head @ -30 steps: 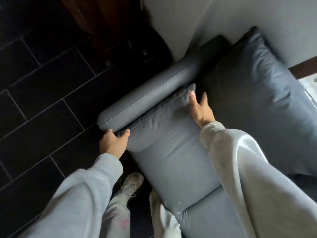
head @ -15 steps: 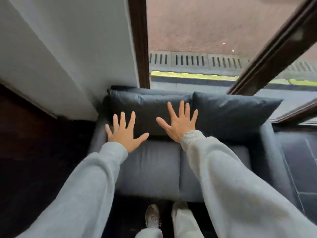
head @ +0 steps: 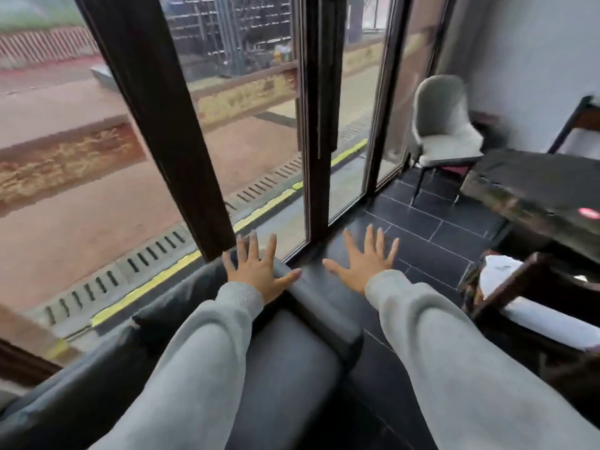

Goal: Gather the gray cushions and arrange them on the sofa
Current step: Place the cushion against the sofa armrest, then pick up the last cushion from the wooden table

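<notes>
Over the sofa's armrest (head: 324,306) my left hand (head: 259,274) is spread flat and empty; my right hand (head: 363,261) hangs open above the dark floor tiles (head: 431,228), grasping nothing, probably free for the next cushion. One gray cushion (head: 175,303) leans against the sofa back below my left sleeve, mostly hidden; motion blur smears the chair (head: 444,125).

A gray cushion (head: 181,306) is seen propped upright along the sofa (head: 292,358) back, just beside and below the left hand (head: 259,274), its near corner partly hidden by the left sleeve. The sofa's rounded gray armrest (head: 324,306) is found between the two hands, the left palm spread over its far end. The seat is stretched beneath the left forearm.
</notes>
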